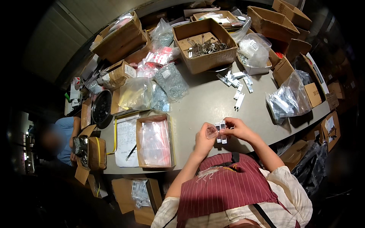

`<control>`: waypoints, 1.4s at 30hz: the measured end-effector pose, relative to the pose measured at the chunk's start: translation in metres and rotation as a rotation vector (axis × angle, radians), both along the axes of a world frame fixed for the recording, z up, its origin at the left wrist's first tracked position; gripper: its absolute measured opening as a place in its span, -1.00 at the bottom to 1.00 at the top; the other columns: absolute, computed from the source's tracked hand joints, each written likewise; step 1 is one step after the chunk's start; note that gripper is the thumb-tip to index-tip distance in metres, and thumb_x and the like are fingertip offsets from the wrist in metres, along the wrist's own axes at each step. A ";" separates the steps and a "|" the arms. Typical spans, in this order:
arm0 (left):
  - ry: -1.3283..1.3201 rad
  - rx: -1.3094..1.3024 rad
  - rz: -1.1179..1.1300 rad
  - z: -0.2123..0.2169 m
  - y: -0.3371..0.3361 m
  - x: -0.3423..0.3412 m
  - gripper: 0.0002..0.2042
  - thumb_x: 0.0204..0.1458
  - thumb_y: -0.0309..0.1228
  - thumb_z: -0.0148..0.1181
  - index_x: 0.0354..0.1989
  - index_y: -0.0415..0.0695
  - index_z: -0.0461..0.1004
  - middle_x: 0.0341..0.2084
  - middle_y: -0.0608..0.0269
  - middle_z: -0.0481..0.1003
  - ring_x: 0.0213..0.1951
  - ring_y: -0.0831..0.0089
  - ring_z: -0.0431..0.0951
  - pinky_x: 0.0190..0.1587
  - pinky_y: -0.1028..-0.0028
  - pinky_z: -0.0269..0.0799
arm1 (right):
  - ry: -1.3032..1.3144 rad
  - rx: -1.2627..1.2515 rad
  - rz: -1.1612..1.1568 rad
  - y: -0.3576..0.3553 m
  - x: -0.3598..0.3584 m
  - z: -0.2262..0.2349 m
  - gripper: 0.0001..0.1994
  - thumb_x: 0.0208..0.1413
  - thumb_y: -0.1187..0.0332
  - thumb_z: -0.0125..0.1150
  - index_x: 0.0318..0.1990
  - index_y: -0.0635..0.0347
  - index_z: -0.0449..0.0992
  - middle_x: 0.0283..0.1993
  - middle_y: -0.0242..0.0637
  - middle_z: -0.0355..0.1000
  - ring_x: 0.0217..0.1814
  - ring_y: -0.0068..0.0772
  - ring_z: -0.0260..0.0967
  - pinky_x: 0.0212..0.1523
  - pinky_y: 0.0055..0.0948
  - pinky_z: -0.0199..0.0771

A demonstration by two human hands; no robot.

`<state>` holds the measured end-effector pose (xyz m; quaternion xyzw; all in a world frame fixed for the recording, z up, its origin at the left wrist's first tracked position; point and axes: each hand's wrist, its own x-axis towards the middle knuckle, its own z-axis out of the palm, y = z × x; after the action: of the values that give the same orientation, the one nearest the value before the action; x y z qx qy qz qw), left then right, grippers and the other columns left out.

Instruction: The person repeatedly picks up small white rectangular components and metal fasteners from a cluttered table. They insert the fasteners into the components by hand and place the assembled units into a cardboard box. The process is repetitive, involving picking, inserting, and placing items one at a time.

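Note:
Near the front edge of the table, both my hands are raised close together. My left hand [204,141] is closed around what looks like a small clear plastic bag [211,132], its mouth spread into a round opening. Just right of it, the fingers of my right hand [237,128] pinch small white rectangular plastic pieces [223,124] with dark windows. These pieces sit at the bag's mouth; whether any part of them is inside, I cannot tell. Beyond my hands lie several loose white plastic pieces [239,99], in a scattered group.
A cardboard box of small metal parts [205,64] stands at the back. To the left are an open box of clear bags [154,142], a written sheet [125,152] with a pen, and bags of hardware [171,81]. A bag of white pieces [287,99] lies right. A person [68,136] is far left.

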<state>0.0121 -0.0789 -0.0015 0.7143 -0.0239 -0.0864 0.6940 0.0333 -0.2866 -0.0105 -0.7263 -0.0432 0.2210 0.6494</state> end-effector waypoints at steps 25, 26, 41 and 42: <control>0.461 -0.310 -0.484 0.042 0.026 -0.009 -0.78 0.14 -0.45 0.29 -0.11 -0.17 0.41 -0.27 0.31 0.50 -0.26 0.47 0.49 -0.17 0.39 0.46 | -0.248 0.137 0.236 0.028 0.021 0.090 -0.76 0.07 0.40 0.48 -0.13 0.29 0.66 -0.18 -0.33 0.60 -0.11 -0.50 0.49 -0.04 -0.44 0.48; 0.449 -0.310 -0.481 0.045 0.030 -0.010 -0.77 0.16 -0.41 0.28 -0.10 -0.17 0.40 -0.28 0.31 0.50 -0.26 0.47 0.50 -0.17 0.38 0.46 | -0.243 0.129 0.262 0.033 0.021 0.089 -0.75 0.08 0.40 0.48 -0.12 0.29 0.65 -0.17 -0.32 0.60 -0.10 -0.49 0.49 -0.03 -0.43 0.48; 0.220 -0.393 -0.115 0.015 0.122 -0.001 -0.86 0.13 -0.45 0.29 -0.19 -0.14 0.49 -0.27 0.32 0.54 -0.18 0.53 0.55 -0.06 0.51 0.45 | -0.303 -0.012 0.336 0.128 0.084 0.045 -0.77 0.27 0.24 0.26 -0.09 0.16 0.70 -0.07 -0.18 0.63 -0.06 -0.27 0.55 0.04 -0.33 0.47; 0.212 -0.357 -0.032 0.013 0.126 -0.003 -0.84 0.12 -0.46 0.32 -0.19 -0.14 0.46 -0.28 0.33 0.51 -0.19 0.55 0.52 -0.06 0.52 0.42 | -0.468 -0.134 0.275 0.134 0.104 0.023 -0.75 0.18 0.30 0.30 -0.06 0.22 0.66 -0.08 -0.17 0.60 -0.16 -0.21 0.56 -0.02 -0.31 0.50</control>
<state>0.0088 0.0473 0.0111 0.5665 0.0231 -0.1667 0.8067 0.1376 -0.1531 0.0129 -0.7864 -0.2756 0.1356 0.5359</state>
